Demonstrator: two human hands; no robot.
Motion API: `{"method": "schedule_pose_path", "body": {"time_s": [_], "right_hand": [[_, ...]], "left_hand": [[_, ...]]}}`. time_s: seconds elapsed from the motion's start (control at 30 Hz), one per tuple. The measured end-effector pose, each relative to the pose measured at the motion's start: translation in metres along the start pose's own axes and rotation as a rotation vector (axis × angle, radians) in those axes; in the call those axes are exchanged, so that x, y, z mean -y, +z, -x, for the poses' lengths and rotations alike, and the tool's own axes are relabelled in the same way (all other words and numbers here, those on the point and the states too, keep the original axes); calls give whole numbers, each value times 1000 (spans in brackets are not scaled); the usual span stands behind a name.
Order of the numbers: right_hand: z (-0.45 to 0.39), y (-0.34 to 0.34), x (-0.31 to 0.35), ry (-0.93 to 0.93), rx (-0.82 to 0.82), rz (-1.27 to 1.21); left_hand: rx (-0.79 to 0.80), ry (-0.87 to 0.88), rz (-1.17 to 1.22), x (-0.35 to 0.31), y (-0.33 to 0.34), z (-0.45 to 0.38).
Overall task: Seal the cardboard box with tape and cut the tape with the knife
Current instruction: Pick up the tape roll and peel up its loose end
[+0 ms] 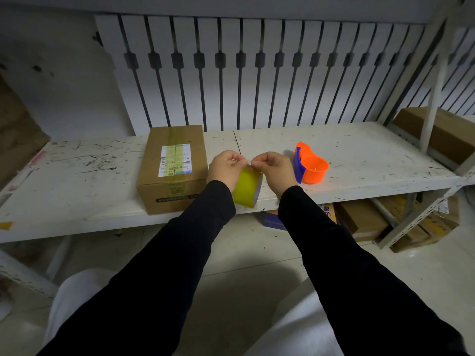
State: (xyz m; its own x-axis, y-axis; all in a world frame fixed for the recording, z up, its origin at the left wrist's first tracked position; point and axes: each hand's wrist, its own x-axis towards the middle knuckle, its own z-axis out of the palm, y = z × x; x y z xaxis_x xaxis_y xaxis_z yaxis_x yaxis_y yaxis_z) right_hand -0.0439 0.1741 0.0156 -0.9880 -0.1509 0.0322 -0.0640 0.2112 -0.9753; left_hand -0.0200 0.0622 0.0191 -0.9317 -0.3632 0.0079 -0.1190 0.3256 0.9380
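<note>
A closed cardboard box [174, 168] lies on the white shelf [359, 163], left of centre, with a yellowish tape strip and a printed label on top. Just right of the box, over the shelf's front edge, both hands hold a roll of yellow tape [247, 187]. My left hand [225, 169] grips the roll from the left. My right hand [276, 170] pinches at the top of the roll with its fingertips, touching the left hand's fingertips. An orange and blue tape cutter [309, 164] stands on the shelf just right of my right hand. No separate knife is visible.
A white slatted panel [257, 73] leans against the wall behind the shelf. More cardboard boxes [365, 219] sit under the shelf and on the rack at the far right [447, 134]. My white-trousered knees show at the bottom.
</note>
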Motion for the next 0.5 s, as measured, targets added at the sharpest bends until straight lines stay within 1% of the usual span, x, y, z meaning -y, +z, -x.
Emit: {"method": "schedule_pose_path", "body": {"time_s": [0.17, 0.27, 0.43, 0.5], "right_hand": [[3, 0, 4, 49, -28, -154], [2, -1, 5, 71, -55, -138], [2, 2, 6, 74, -62, -152], [1, 3, 6, 77, -77, -160]], "left_hand": [[26, -59, 124, -2, -2, 1], [53, -55, 136, -2, -1, 2], [-44, -105, 198, 3, 3, 0], [-45, -101, 237, 3, 4, 1]]}}
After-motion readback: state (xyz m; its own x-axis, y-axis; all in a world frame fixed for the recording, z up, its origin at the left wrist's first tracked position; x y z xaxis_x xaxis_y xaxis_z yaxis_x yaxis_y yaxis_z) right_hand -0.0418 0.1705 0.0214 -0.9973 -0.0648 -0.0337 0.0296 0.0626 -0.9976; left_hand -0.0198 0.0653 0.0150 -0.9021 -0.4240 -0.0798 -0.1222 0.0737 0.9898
